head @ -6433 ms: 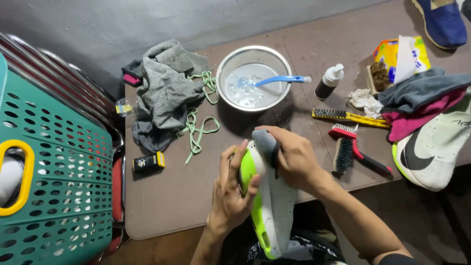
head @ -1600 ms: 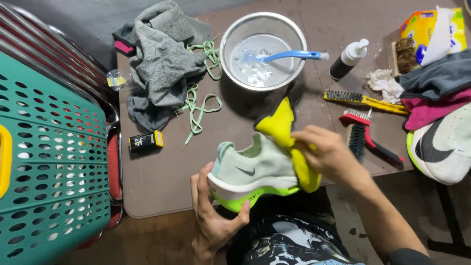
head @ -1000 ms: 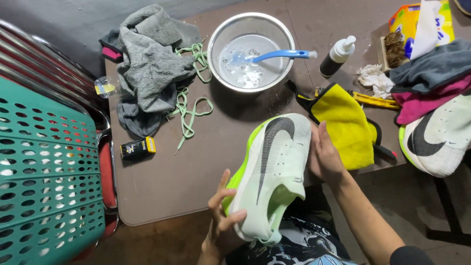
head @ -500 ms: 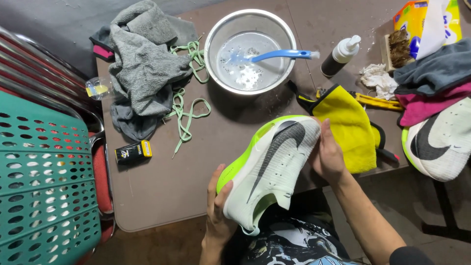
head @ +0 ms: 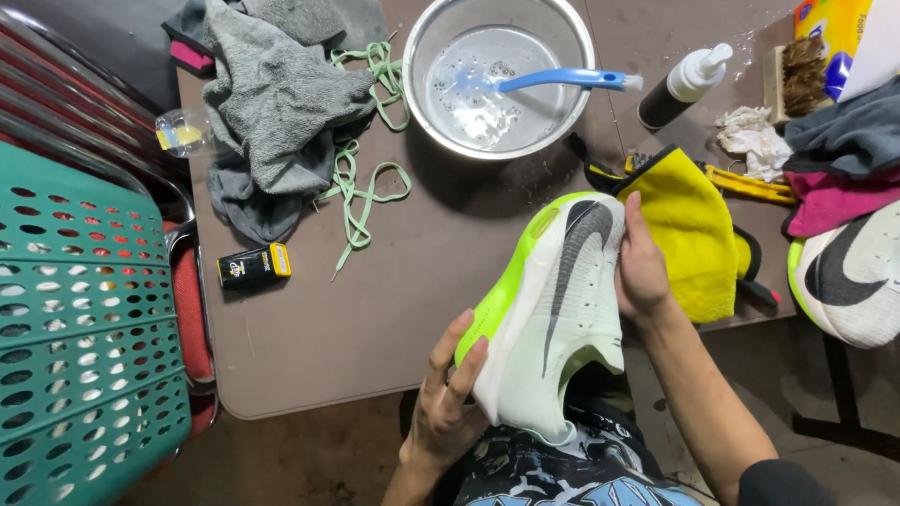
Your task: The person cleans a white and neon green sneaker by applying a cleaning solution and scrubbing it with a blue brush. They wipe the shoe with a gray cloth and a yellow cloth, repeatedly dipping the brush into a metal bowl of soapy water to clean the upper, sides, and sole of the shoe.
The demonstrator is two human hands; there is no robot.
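Since a moment ago the pale shoe point(head: 553, 319) has been lowered slightly, propped over the worktop point(head: 375, 309) edge. The left hand point(head: 445, 394) grip is spread under its sole; the right hand point(head: 642, 267) grip is pressed to its upper. At one o'clock, a steel bowl point(head: 502, 75) holds soapy water and a blue brush point(head: 553, 80).

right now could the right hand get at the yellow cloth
Probably yes: the right hand rests on the shoe directly beside the yellow cloth, with nothing between them, though it would have to let go of the shoe.

Bowl point(head: 422, 84) behind shoe point(head: 553, 309), brush point(head: 553, 81) in bowl, towel point(head: 281, 103) left, cloth point(head: 694, 234) right, laces point(head: 361, 187) between
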